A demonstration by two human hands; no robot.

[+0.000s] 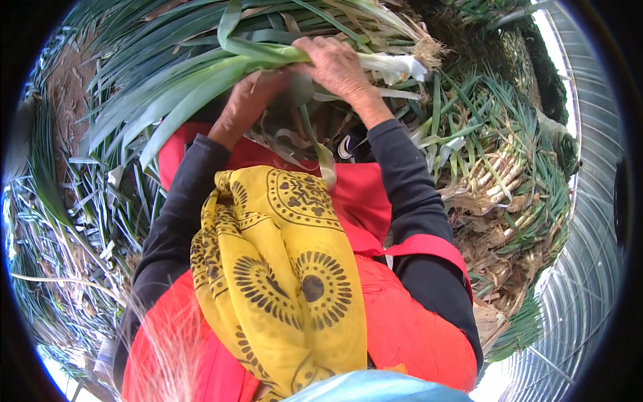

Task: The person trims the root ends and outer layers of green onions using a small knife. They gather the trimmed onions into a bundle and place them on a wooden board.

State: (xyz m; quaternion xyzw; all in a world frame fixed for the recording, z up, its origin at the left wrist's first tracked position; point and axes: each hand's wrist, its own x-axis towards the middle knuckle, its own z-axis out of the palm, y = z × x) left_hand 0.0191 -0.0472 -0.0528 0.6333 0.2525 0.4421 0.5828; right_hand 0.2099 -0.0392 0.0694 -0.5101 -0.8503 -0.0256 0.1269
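My right hand [334,65] is closed around the pale stem of a large green onion or leek [387,63]. Its white root end points right, and its long green leaves [191,85] fan out to the left. Just below the stem is my left hand [251,105], partly blurred, close against the leaves. A blurred greyish shape [300,90] lies by its fingertips; I cannot tell what it is or whether the hand grips it. Under the hands, a loose peeled leaf [326,163] hangs against the red apron [359,196].
Beyond the hands lies a heap of long-leaved stalks [150,30] with roots to the right. More bunched stalks [495,176] are piled at right. Cut leaf scraps [75,241] litter the left side. A yellow printed scarf [296,271] hangs over my front. Ribbed sheeting [593,151] curves along the right.
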